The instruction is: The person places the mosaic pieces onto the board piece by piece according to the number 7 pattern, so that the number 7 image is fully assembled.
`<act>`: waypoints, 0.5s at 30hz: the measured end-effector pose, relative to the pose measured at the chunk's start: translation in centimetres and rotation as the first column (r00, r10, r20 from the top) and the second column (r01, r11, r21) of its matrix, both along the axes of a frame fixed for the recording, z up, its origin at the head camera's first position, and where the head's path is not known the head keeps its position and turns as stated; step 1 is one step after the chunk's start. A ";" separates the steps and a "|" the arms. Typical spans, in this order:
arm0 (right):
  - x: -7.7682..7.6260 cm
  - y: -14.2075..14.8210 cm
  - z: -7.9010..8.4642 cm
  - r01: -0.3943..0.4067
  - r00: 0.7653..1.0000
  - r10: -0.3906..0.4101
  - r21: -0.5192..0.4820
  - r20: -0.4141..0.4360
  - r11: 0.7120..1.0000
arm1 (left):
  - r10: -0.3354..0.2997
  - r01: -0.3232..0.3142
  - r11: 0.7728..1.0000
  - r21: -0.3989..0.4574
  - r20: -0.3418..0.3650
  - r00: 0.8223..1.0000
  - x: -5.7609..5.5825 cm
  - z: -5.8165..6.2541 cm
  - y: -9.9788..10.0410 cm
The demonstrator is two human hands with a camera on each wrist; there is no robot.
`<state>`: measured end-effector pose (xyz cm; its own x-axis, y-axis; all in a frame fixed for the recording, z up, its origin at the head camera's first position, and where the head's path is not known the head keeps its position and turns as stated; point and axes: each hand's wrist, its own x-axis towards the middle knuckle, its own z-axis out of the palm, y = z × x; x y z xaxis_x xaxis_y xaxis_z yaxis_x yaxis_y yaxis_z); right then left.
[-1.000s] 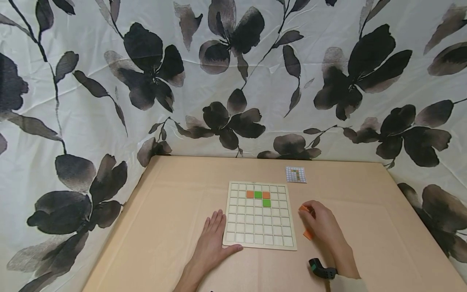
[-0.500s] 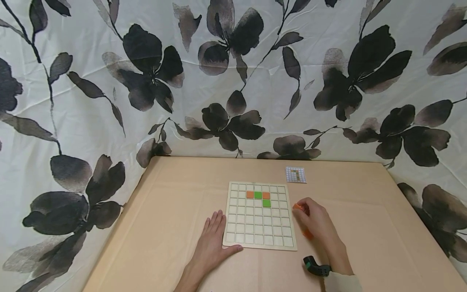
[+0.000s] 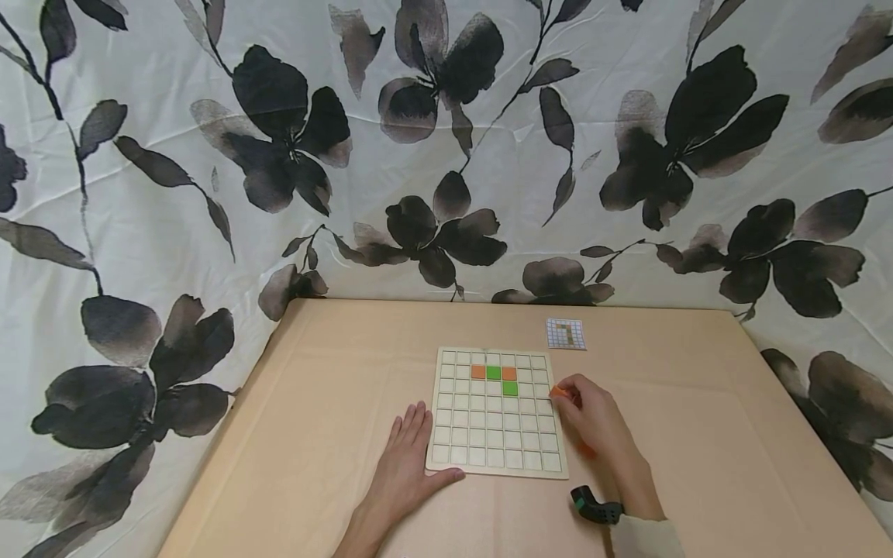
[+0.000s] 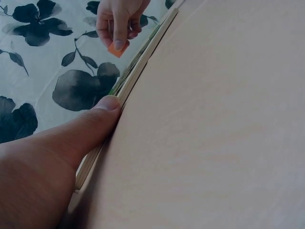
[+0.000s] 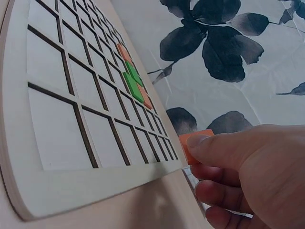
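A pale wooden grid board (image 3: 494, 438) lies on the table. In its upper rows, two orange tiles (image 3: 477, 372) and a green tile (image 3: 493, 373) form a line, with another green tile (image 3: 510, 388) below the right-hand orange one. My left hand (image 3: 405, 457) rests along the board's left side, fingers straight, thumb at the near edge. Between thumb and fingers, my right hand (image 3: 593, 415) pinches an orange square tile (image 5: 183, 147) at the board's right edge. In the left wrist view, the left thumb (image 4: 107, 103) touches the board's rim.
A small card printed with a grid pattern (image 3: 565, 334) lies behind the board, to the right. More orange (image 3: 584, 449) shows on the table partly under the right hand. A black band device (image 3: 596, 508) sits at the right wrist. Floral cloth (image 3: 432, 155) hangs behind the table.
My right hand has moved left with the orange tile, from the table beside the board up to its right edge. The left hand and the board's tiles have stayed put.
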<state>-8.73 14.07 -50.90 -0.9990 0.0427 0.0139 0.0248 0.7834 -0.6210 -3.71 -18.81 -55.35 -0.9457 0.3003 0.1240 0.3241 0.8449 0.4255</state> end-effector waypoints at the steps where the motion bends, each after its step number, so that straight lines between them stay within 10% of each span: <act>1: 0.0 -0.1 0.0 0.000 1.000 0.000 -0.001 -0.003 1.000 | 0.000 0.000 1.000 0.000 0.001 1.000 0.0 0.0 0.0; 15: 0.4 -1.8 -0.1 -0.029 0.998 0.029 0.007 -0.047 1.000 | -0.011 0.011 1.000 -0.001 -0.004 1.000 0.2 0.1 -0.4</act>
<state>-8.35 12.26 -51.00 -0.9980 0.0131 0.0616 -0.0277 0.7874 -0.6159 -3.50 -19.16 -55.27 -0.9420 0.3104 0.1277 0.3348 0.8418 0.4234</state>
